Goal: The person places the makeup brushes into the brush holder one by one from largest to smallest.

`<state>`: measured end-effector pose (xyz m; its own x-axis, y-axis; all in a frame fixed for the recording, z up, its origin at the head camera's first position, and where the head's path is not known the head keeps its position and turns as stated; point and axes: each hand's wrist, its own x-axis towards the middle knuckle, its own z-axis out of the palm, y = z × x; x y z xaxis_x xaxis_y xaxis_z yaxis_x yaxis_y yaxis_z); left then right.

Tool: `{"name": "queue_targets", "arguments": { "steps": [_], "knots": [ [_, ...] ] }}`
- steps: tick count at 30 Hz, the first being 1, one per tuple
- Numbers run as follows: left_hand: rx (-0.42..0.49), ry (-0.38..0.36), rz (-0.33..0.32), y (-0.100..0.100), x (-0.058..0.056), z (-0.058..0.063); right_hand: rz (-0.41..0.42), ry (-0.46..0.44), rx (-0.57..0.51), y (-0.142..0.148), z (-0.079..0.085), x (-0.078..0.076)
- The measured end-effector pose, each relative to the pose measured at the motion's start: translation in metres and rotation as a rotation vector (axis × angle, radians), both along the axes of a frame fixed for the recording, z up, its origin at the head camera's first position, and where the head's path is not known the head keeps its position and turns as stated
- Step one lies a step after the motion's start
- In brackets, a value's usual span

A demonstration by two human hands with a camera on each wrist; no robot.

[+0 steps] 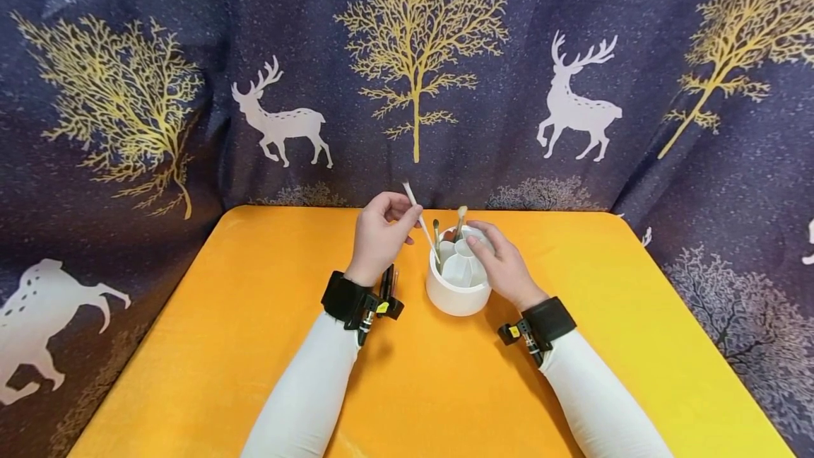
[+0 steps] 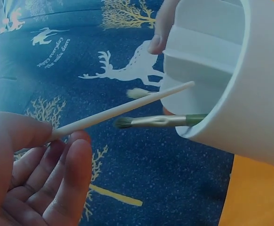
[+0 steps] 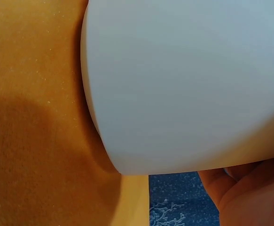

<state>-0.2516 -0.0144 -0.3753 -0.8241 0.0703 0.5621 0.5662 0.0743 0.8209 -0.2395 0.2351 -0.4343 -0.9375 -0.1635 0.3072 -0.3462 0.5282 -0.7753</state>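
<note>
left hand (image 1: 380, 235): thumb and fingers pinch a thin white brush (image 2: 137, 102), bristles up. its long axis slants down and rightward, plain end at the mouth of the white container (image 1: 456, 300); whether that end sits below the rim cannot be told. container stands upright on the desk (image 1: 203, 352), just right of this hand. a dark-tipped brush (image 1: 436, 229) stands at its left wall, near the slanting one. right hand (image 1: 509, 271), nearer to the container, grips its right rim. desk's far edge lies close behind; judged room for moving: above the mouth and leftward.
</note>
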Motion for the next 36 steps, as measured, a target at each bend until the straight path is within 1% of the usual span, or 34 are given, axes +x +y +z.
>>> {"name": "queue_targets", "arguments": {
  "steps": [6, 12, 18, 25, 32, 34, 36],
  "knots": [
    [-0.050, 0.019, 0.010, 0.0026, 0.0005, -0.0012, -0.009, 0.001, -0.002, 0.0003, -0.0008, -0.0005],
    [-0.166, 0.018, 0.006, 0.0052, 0.0014, -0.0043, -0.008, -0.003, -0.001, 0.0008, -0.0005, -0.0005],
    [-0.248, 0.008, -0.008, 0.0064, 0.0025, -0.0047, -0.007, -0.013, -0.008, 0.0002, 0.0007, 0.0008],
    [-0.286, 0.019, -0.018, 0.0073, 0.0028, -0.0040, -0.006, -0.020, -0.009, 0.0004, 0.0009, 0.0000],
    [-0.317, -0.039, -0.055, 0.0078, 0.0042, -0.0039, -0.007, -0.028, -0.016, 0.0003, 0.0002, -0.0006],
    [-0.338, -0.039, -0.045, 0.0074, 0.0039, -0.0043, -0.009, -0.022, -0.016, 0.0003, 0.0002, -0.0005],
    [-0.367, -0.017, -0.015, 0.0062, 0.0032, -0.0047, -0.011, -0.018, -0.015, 0.0005, 0.0001, -0.0001]
  ]
}}
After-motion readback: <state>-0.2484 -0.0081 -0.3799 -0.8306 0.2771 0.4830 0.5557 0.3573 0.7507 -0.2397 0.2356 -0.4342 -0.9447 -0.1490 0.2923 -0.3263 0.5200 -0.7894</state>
